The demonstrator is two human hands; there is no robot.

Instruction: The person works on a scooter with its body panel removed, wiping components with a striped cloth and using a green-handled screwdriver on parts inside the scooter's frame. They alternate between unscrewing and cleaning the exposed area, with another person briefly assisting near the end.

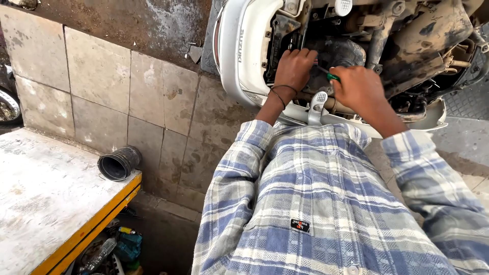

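We lean over the scooter (244,66), which lies tipped with its grimy engine parts exposed; our left hand (294,67) reaches into the opening beside the white body panel, its fingers (298,53) curled over the edge of a dark part there, though we cannot tell whether they truly grip it or only steady against it; our right hand (359,87), just to the right of the left one and over the same opening, is clenched round a green-handled screwdriver (331,76), whose shaft points into the gap toward the black round housing (342,52); the tip itself is hidden from us. We judge the main risk to be a slip: the parts look oily and dusty, so the blade could jump out of the screw head and strike the left fingers, which sit right beside its path. Well away from the scooter, at lower left, a black rubber hose piece (118,164) lies at the very edge of the yellow-rimmed surface (46,203); a nudge could roll it off.
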